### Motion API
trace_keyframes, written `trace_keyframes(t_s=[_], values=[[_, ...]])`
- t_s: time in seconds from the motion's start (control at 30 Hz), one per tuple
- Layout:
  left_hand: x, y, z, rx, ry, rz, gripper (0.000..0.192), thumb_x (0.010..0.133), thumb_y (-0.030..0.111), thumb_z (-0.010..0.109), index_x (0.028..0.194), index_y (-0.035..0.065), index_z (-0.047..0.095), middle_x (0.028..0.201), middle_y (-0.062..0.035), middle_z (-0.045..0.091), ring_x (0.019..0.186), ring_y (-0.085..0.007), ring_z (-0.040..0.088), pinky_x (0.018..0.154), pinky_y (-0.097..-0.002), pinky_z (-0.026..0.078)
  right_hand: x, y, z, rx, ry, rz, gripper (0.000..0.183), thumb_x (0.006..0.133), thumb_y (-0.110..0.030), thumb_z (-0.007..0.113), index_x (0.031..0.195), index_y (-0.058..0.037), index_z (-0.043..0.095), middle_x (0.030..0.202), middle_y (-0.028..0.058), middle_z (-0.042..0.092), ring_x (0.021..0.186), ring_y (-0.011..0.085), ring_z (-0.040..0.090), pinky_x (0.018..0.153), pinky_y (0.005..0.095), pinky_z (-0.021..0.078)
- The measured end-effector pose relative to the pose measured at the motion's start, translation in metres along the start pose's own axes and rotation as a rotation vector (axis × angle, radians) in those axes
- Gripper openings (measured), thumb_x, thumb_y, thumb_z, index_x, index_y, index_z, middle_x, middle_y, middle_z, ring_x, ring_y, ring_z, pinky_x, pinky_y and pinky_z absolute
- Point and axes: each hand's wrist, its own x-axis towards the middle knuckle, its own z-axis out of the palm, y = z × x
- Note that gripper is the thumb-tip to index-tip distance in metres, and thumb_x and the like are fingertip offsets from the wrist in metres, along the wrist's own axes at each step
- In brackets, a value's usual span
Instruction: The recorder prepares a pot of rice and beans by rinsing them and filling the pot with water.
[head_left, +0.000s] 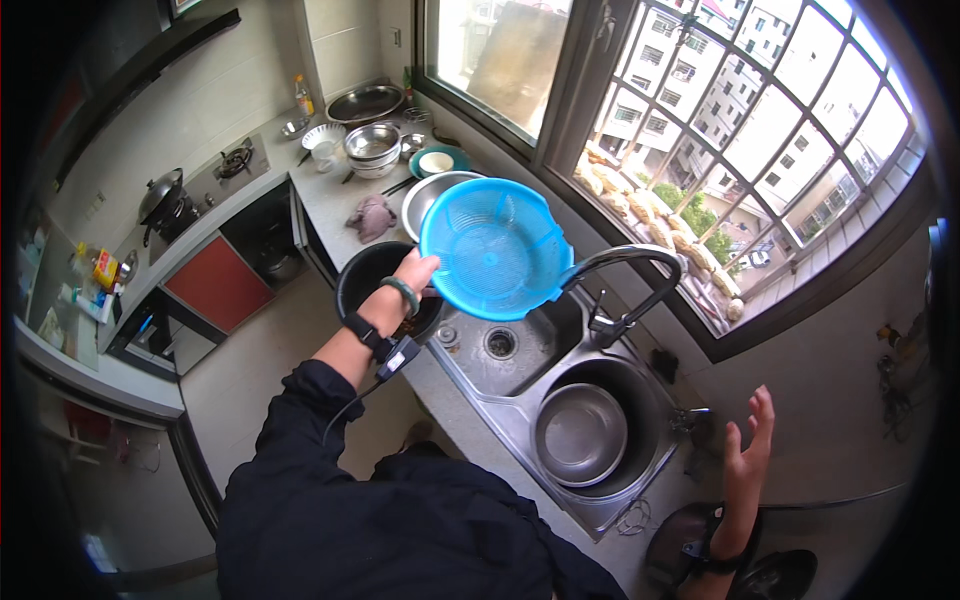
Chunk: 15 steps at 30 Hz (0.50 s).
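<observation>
My left hand (414, 271) grips the near-left rim of a blue plastic colander (491, 240), held tilted above the sink with its inside toward me. No food shows in the colander. Beneath my left wrist stands a dark basin or bin (367, 274), with some brownish bits visible in it. My right hand (748, 442) is raised at the right, fingers apart, holding nothing. The double steel sink (517, 401) lies between my hands. A steel bowl (581, 435) rests in its right compartment, and the left one shows a drain (501, 343).
A curved faucet (637, 255) arches close to the colander's right edge. Behind it are a steel basin (420, 202), a bunched cloth (373, 217), stacked bowls (373, 150) and a teal plate (457, 159). A gas stove (225, 176) is at left, a barred window (720, 150) at right.
</observation>
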Motion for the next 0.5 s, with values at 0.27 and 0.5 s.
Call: trace_keyframes(t_s=[0.27, 0.5], values=[[0.068, 0.028, -0.051, -0.068, -0.083, -0.169, 0.037, 0.08, 0.011, 0.049, 0.115, 0.0016, 0.042, 0.103, -0.0139, 0.055, 0.081, -0.0306, 0.063, 0.063, -0.0403, 0.056, -0.043, -0.002, 0.038, 0.118, -0.17, 0.249, 0.049, 0.079, -0.001, 0.055, 0.126, -0.0059, 0.042, 0.128, 0.0092, 0.045, 0.112, 0.0209, 0.048, 0.093, 0.0328, 0.036], [0.148, 0.047, -0.071, 0.024, -0.102, -0.2, 0.036, 0.079, 0.011, 0.052, 0.113, -0.0008, 0.043, 0.111, -0.0175, 0.048, 0.09, -0.0367, 0.059, 0.061, -0.042, 0.057, -0.062, -0.032, 0.103, 0.199, -0.223, 0.461, 0.033, 0.082, -0.002, 0.056, 0.114, -0.0024, 0.052, 0.101, 0.0097, 0.058, 0.093, 0.0161, 0.056, 0.08, 0.0274, 0.0455]])
